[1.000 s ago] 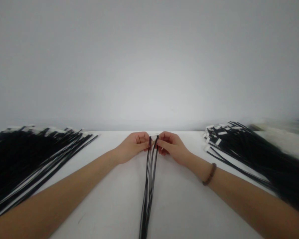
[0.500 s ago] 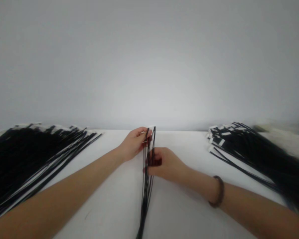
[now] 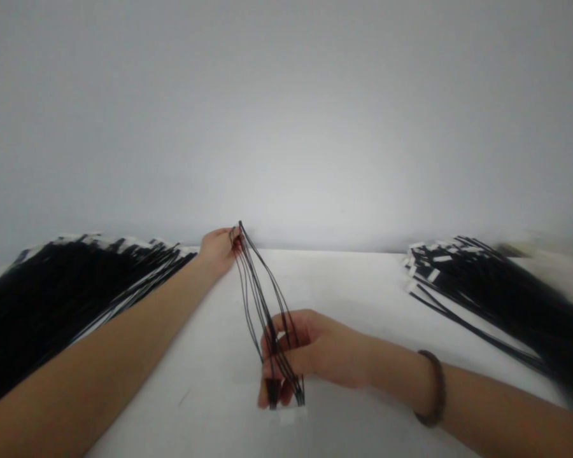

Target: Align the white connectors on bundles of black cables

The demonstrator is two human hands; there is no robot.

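My left hand (image 3: 218, 249) is closed on the far end of a bundle of thin black wires (image 3: 259, 305), lifted near the back of the white table (image 3: 353, 286). From there the wires slope down toward me to my right hand (image 3: 302, 354), whose fingers curl round them close to their near end. A small white connector (image 3: 287, 413) hangs just below that hand. A brown bead bracelet (image 3: 433, 395) sits on my right wrist.
A wide pile of black wires with white ends (image 3: 52, 292) covers the table's left side. A second pile of the same wires (image 3: 496, 292) lies on the right. A plain white wall (image 3: 286, 114) rises behind the table.
My right hand slid down the bundle toward me, from the far end to near the white connector. My left hand carried the far end up and leftward.
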